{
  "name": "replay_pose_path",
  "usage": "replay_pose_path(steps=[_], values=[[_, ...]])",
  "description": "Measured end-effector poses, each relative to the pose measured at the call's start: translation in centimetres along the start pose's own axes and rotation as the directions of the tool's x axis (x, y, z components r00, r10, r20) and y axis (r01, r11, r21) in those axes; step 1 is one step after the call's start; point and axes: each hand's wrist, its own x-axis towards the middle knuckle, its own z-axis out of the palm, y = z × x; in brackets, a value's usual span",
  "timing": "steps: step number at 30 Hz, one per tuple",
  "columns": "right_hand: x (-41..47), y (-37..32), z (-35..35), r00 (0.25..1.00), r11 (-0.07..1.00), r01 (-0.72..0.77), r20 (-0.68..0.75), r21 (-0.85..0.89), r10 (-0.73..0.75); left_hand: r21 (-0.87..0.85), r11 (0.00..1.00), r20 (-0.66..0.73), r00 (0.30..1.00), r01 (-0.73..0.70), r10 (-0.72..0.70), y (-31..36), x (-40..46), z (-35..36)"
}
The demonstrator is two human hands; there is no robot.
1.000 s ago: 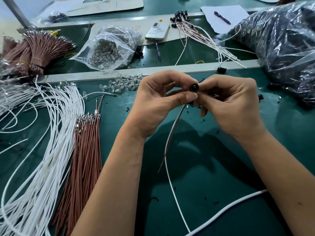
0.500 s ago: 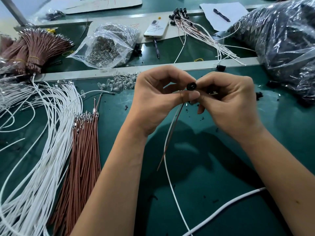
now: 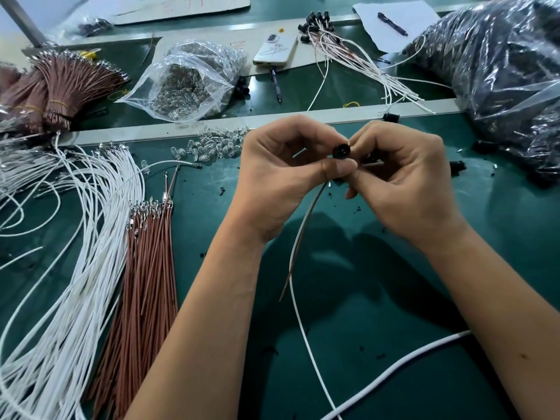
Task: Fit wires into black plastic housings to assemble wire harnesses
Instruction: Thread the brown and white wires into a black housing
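A small round black housing (image 3: 341,151) is held up between both hands above the green table (image 3: 378,298). My left hand (image 3: 278,174) pinches it from the left with thumb and curled fingers. My right hand (image 3: 403,183) pinches it from the right. A brown wire (image 3: 300,234) and a white wire (image 3: 298,313) hang down from the housing between my wrists. Where the wires enter the housing is hidden by my fingers.
Loose white wires (image 3: 69,268) and brown wires (image 3: 148,283) lie at the left. Clear bulbs (image 3: 212,145) are scattered behind my hands, beside a clear bag (image 3: 188,83). Finished harnesses (image 3: 348,53) and a phone (image 3: 275,50) lie behind. A dark plastic bag (image 3: 500,74) fills the right.
Both hands with the housing have barely shifted, drifting slightly up and left in view. The grip is the same and the wires hang as before.
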Motion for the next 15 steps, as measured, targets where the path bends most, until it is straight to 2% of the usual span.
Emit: replay_pose_path(steps=[8,15], values=[[-0.03,0.36,-0.25,1.000,1.000,0.021,-0.006,-0.002,-0.021,0.058,0.997,0.017,0.999,0.047,-0.048,-0.04,0.03,-0.32],[-0.09,0.22,-0.07,1.000,0.999,-0.003,0.001,0.034,0.003,0.044,0.997,0.006,0.998,0.059,-0.059,-0.17,-0.03,-0.54]])
